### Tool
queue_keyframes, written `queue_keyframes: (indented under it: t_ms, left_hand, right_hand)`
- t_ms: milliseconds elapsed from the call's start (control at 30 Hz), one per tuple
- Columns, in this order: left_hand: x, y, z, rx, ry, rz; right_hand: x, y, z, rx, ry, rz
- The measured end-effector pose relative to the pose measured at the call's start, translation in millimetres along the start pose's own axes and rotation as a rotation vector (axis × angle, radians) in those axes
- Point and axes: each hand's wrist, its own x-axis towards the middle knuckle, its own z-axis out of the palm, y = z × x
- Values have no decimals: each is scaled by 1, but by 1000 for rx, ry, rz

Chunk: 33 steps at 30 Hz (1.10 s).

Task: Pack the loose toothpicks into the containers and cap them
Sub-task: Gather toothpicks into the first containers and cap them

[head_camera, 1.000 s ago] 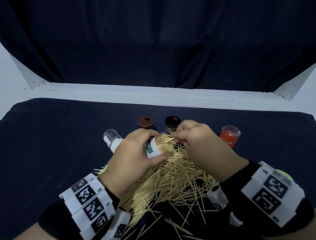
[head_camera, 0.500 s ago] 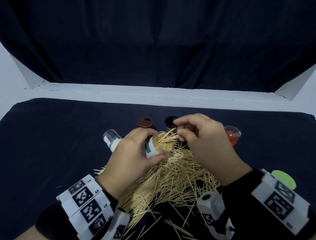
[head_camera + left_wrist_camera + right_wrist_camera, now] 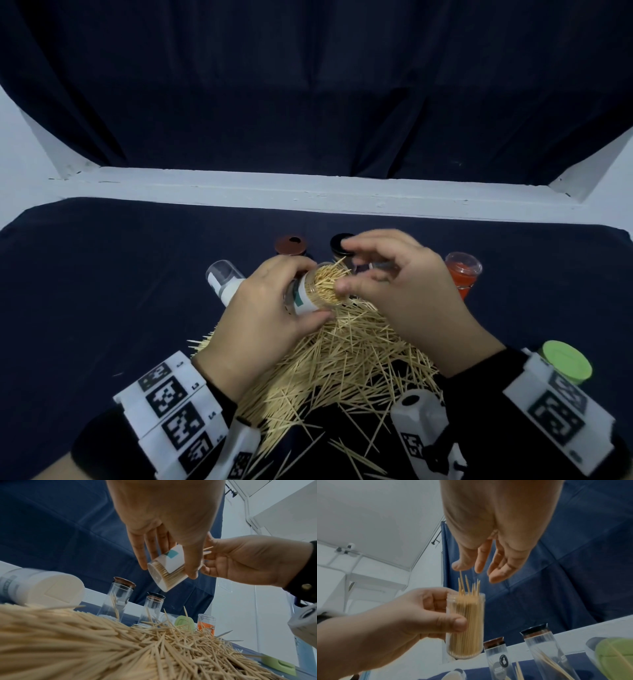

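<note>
the right hand (image 3: 404, 284) has let go of the toothpicks (image 3: 467, 586) and now hovers loosely spread above them. the left hand (image 3: 260, 315) still grips the full container (image 3: 313, 291) over the desk (image 3: 102, 291).

Both hands are bare. Black sleeves cover both forearms. The left wrist band (image 3: 171, 411) is white and blocky, printed with black square markers and small labels like L3 and L4. The right wrist band (image 3: 561, 407) matches it. A white camera housing (image 3: 421, 421) with a round lens hangs beneath the right wrist.
</note>
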Motion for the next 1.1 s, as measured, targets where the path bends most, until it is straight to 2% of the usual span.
queue_keyframes:
  t_ms: [67,267,333,400,467,533,633,767,900,1100]
  left_hand:
    - [0,1,0,-4,-3,4]
    - [-1,1,0,-12,-1,73]
    - [-1,0,0,-19,19,89]
    - [-1,0,-1,-31,30,96]
    - [-1,0,-1,-33,39,93]
    - [0,-1,-2,-30,47,75]
    - [0,-1,-2,-12,43,85]
    - [-1,4,0,-1,-1,131]
    - [-1,2,0,-7,15,116]
    - [-1,0,-1,-10,41,85]
  right_hand:
    - [-4,1,3,-30,-33,-34]
    - [-3,4,11,-254,58,-225]
    - [-4,2,13,-326,34,-257]
    - [-7,-2,14,-288,-27,-245]
    - [-10,-5,12,-146,-62,-223]
    - [-14,-5,9,-99,-35,-244]
    - [-13,-1,9,-209,55,-315]
    - [-9,-2,11,-223,40,-306]
    - [-10,-6,6,-112,22,-287]
    - [-15,6,-4,-4,41,-84]
